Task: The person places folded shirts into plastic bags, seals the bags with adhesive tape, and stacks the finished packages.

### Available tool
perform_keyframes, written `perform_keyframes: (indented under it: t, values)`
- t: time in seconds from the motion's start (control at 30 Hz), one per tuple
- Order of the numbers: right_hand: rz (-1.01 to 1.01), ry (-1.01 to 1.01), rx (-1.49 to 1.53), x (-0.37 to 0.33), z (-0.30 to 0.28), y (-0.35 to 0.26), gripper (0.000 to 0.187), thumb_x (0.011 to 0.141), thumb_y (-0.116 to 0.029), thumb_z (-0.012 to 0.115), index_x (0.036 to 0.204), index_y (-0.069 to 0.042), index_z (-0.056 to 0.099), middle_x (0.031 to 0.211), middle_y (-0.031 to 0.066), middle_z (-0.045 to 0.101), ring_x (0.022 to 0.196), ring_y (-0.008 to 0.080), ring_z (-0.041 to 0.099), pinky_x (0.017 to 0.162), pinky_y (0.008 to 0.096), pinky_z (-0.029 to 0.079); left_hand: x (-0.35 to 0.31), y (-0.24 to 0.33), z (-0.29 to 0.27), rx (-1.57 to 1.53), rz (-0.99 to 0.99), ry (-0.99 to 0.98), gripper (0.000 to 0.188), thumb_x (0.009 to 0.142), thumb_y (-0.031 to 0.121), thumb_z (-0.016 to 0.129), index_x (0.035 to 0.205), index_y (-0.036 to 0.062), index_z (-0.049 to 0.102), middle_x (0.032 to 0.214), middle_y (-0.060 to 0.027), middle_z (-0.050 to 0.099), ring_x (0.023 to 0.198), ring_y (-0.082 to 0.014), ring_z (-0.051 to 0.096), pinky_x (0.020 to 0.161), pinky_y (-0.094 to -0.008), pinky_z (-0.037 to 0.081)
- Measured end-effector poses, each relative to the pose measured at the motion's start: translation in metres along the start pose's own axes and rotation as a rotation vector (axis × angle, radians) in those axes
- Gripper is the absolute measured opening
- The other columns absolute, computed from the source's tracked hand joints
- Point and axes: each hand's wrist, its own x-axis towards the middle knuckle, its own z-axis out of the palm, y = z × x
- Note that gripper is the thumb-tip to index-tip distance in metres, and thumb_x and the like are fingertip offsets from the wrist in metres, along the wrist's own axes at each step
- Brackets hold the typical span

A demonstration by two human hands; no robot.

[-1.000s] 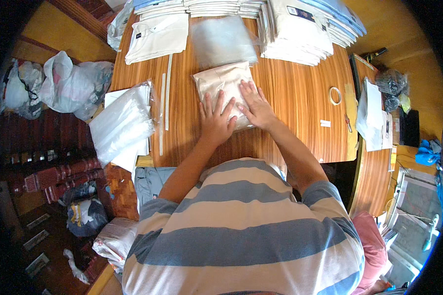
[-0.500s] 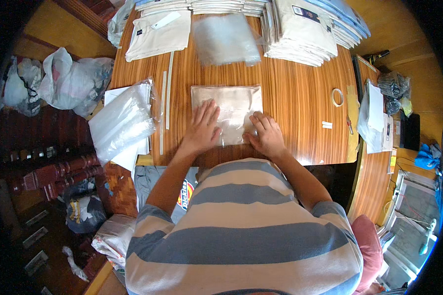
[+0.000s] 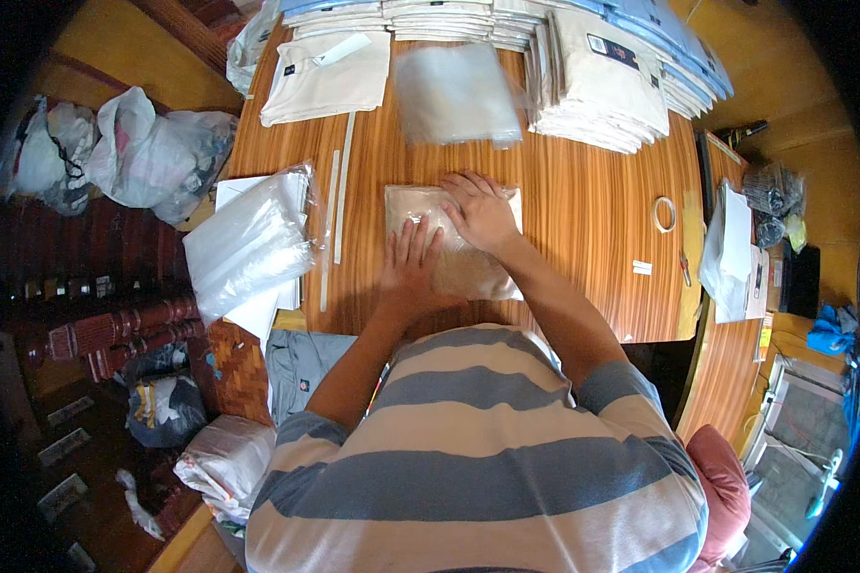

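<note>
Locate bagged garment point(image 3: 462, 263) on counter point(image 3: 588, 215), nearside of clear-bag stack point(image 3: 459, 94). Note left hand point(image 3: 412, 285) and right hand point(image 3: 487, 220) atop, with fingers point(image 3: 419, 239) extended, gripping nothing. Presumably soft, light, slippery: grasp side edges.

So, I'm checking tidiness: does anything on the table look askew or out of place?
The clear plastic bags on the left of the table look askew: they lie slanted over white papers and seem to jut past its edge. Nothing looks spilled. The package under the left hand and right hand looks straight.
</note>
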Motion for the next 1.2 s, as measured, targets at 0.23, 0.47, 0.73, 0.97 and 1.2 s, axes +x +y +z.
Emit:
perform_keyframes:
  t: [0.23, 0.47, 0.73, 0.97, 1.2]
  values:
    - [0.076, 0.126, -0.093, -0.028, -0.023, -0.021, 0.060, 0.105, -0.046, 0.052, 0.146, -0.003, 0.057, 0.158, 0.0149, 0.049, 0.150, 0.0417, 0.038, 0.124, 0.0586, 0.025, 0.023, 0.006, -0.020, 0.126, -0.061, 0.042, 0.091, 0.090, 0.057, 0.067, 0.159, 0.0044, 0.039, 0.172, -0.0183, 0.022, 0.159, -0.0440, 0.014, 0.125, -0.0669, 0.008]
    - [0.156, -0.057, -0.045, -0.050, -0.001, -0.029, 0.080, 0.101, -0.058, 0.049, 0.161, -0.006, 0.038, 0.172, 0.0105, 0.026, 0.160, 0.0395, 0.015, 0.127, 0.0598, 0.010, 0.055, 0.013, 0.021, 0.124, -0.101, 0.121, 0.074, 0.098, 0.041, 0.050, 0.161, 0.0039, 0.037, 0.173, -0.0105, 0.024, 0.159, -0.0435, 0.015, 0.121, -0.0732, 0.009]
    - [0.231, -0.178, -0.040, -0.049, 0.002, -0.028, 0.081, 0.099, -0.060, 0.049, 0.162, -0.009, 0.038, 0.174, 0.0098, 0.023, 0.161, 0.0386, 0.011, 0.128, 0.0598, 0.004, 0.052, 0.019, 0.017, 0.147, -0.146, 0.050, 0.071, 0.100, 0.042, 0.048, 0.161, 0.0061, 0.038, 0.175, -0.0094, 0.019, 0.160, -0.0431, 0.013, 0.121, -0.0731, 0.009]
    - [0.230, -0.199, -0.052, -0.044, 0.003, -0.026, 0.082, 0.098, -0.060, 0.046, 0.161, -0.008, 0.039, 0.173, 0.0101, 0.026, 0.161, 0.0403, 0.013, 0.127, 0.0606, 0.004, 0.054, 0.017, 0.019, 0.139, -0.170, 0.040, 0.069, 0.100, 0.043, 0.048, 0.159, 0.0072, 0.042, 0.172, -0.0108, 0.027, 0.159, -0.0424, 0.016, 0.121, -0.0725, 0.010]
    - [0.224, -0.202, -0.055, -0.042, 0.001, -0.026, 0.088, 0.097, -0.065, 0.044, 0.162, -0.007, 0.038, 0.173, 0.0104, 0.025, 0.161, 0.0396, 0.014, 0.128, 0.0595, 0.006, 0.053, 0.014, 0.024, 0.115, -0.171, 0.083, 0.069, 0.100, 0.046, 0.050, 0.157, 0.0085, 0.045, 0.171, -0.0092, 0.030, 0.159, -0.0416, 0.018, 0.122, -0.0717, 0.013]
